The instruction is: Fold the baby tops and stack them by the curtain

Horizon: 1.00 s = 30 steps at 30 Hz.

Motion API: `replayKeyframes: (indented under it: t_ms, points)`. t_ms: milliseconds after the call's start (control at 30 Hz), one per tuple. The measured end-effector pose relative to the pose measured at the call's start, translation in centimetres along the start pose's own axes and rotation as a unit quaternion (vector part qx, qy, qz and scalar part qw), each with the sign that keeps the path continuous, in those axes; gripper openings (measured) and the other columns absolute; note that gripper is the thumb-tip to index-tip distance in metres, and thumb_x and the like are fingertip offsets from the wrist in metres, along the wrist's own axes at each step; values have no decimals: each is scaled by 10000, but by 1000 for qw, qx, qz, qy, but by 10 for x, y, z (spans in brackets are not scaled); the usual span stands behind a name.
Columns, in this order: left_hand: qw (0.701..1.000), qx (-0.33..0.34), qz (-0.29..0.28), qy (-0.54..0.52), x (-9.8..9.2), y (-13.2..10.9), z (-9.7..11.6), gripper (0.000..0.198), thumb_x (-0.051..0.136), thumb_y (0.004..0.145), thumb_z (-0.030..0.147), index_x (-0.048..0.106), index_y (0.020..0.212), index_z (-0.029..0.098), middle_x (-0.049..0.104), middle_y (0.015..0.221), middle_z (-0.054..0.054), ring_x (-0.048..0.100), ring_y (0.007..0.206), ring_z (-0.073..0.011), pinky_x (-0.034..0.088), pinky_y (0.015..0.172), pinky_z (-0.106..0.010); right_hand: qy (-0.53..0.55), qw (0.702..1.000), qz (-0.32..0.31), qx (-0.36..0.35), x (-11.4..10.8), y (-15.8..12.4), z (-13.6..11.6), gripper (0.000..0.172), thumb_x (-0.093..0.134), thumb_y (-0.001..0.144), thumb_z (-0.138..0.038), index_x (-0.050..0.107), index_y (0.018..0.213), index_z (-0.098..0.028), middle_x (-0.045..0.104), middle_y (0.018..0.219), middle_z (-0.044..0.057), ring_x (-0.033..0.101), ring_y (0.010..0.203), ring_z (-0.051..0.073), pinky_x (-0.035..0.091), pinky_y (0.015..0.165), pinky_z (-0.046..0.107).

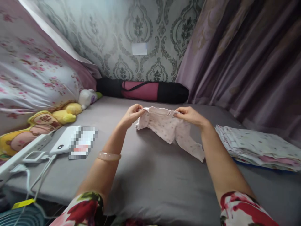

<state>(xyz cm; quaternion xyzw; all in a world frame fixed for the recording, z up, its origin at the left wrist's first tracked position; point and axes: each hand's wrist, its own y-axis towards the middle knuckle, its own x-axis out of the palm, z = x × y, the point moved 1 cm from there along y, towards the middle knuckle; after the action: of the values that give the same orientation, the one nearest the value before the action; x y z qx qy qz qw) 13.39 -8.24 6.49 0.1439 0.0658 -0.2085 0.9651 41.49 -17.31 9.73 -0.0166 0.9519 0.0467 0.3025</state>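
Observation:
A small pale pink baby shirt with a faint print hangs between my hands, above the grey sheet. My left hand pinches it at the left shoulder, beside the neckline. On the other side of the neckline, my right hand grips the right shoulder. One long sleeve droops toward the lower right, its cuff near my right forearm. The sleeve on the left looks bunched up below my left fingers. Whether the shirt's lower edge touches the sheet, I cannot tell.
A folded stack of printed cloth lies on the bed at right. Along the left are plush toys, a white power strip with cables, and a white device. A black and pink long bag rests against the back wall.

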Motion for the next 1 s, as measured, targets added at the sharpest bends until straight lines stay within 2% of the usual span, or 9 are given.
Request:
replayKeyframes:
  t_ms: [200,367,433,500,600,700,767,867,1000]
  points:
    - [996,79,19,27,-39,-7,39,267,652,770,412,505,836,200,452,618,56,407,526,-71,302,478,-191,45,997,0,-56,4,5,-48,526,690,689,-655,712,969,-210,686,799,22,597,708,169,446,613,281]
    - [991,96,29,85,-60,-13,74,229,650,792,414,547,856,221,419,547,68,347,445,-60,230,416,-190,35,997,14,-72,-11,6,-78,543,712,678,-657,715,1022,-237,708,803,22,632,725,182,473,595,281]
    - [987,102,20,121,-68,-16,90,234,682,773,413,593,848,210,428,531,63,366,444,-61,228,413,-188,34,997,11,-66,-19,3,-87,526,731,664,-646,723,1000,-242,718,817,26,650,749,194,496,612,292]
    - [985,95,-7,144,-76,-17,108,246,713,750,409,638,835,191,475,552,45,429,474,-71,270,429,-186,31,998,0,-52,-26,-2,-92,498,748,651,-630,732,963,-242,726,828,31,663,763,203,517,630,307]
    - [981,48,-90,166,-88,-18,132,258,757,714,385,687,828,164,566,626,1,530,547,-105,360,474,-204,22,998,16,-49,-32,-13,-94,467,734,653,-632,738,907,-241,729,813,31,673,755,200,535,648,330]
    - [973,23,-131,186,-98,-13,140,233,811,656,326,702,761,149,581,621,-16,566,573,-130,395,492,-222,3,996,50,-71,-36,-20,-89,464,671,686,-667,736,871,-246,723,782,23,667,742,187,534,658,342]
    - [974,37,-107,194,-101,-6,133,223,830,625,307,687,692,150,565,587,-9,559,561,-129,392,489,-222,-14,996,50,-74,-40,-18,-86,456,669,686,-668,738,845,-246,719,765,25,662,739,190,529,659,346]
    - [974,90,-46,201,-93,7,116,232,800,653,344,662,649,157,551,576,4,525,548,-107,374,484,-206,-53,994,64,-76,-46,-8,-86,417,723,663,-630,741,804,-238,710,751,40,661,776,228,523,661,353]
    - [949,202,93,223,-74,21,108,194,719,727,347,679,730,157,577,655,-2,521,636,-106,402,542,-197,-119,959,222,-132,-48,1,-93,333,704,741,-556,734,854,-244,708,846,64,631,964,295,504,742,377]
